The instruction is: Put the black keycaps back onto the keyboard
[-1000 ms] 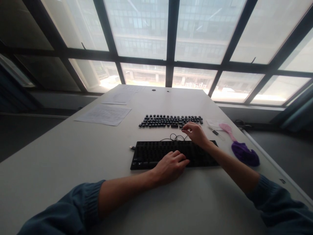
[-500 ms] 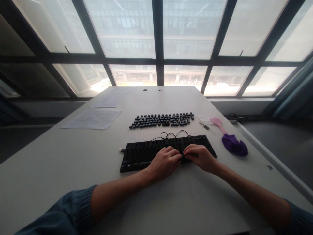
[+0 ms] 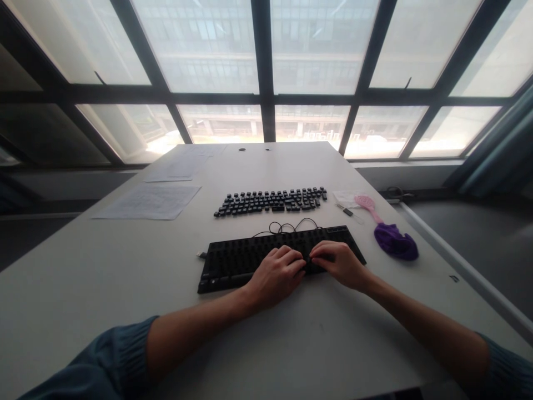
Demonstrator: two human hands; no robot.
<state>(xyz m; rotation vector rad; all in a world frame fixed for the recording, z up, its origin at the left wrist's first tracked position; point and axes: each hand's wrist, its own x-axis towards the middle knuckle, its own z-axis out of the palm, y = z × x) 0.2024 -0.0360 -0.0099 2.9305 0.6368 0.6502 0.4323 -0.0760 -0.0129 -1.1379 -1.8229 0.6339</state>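
The black keyboard (image 3: 233,262) lies on the white table (image 3: 104,266), on the near side of the loose keys (image 3: 278,209). The left hand (image 3: 277,276) and right hand (image 3: 339,263) almost meet at it. I cannot tell if either one pinches anything.

Black keyboard (image 3: 244,257); white table (image 3: 104,266); keycaps (image 3: 277,209) apparently black

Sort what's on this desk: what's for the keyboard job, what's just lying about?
Likely in the job:
keyboard, left hand and right hand at it
loose keycaps

Seemingly just lying about:
papers
purple cloth
pink thing
small tool, role unclear
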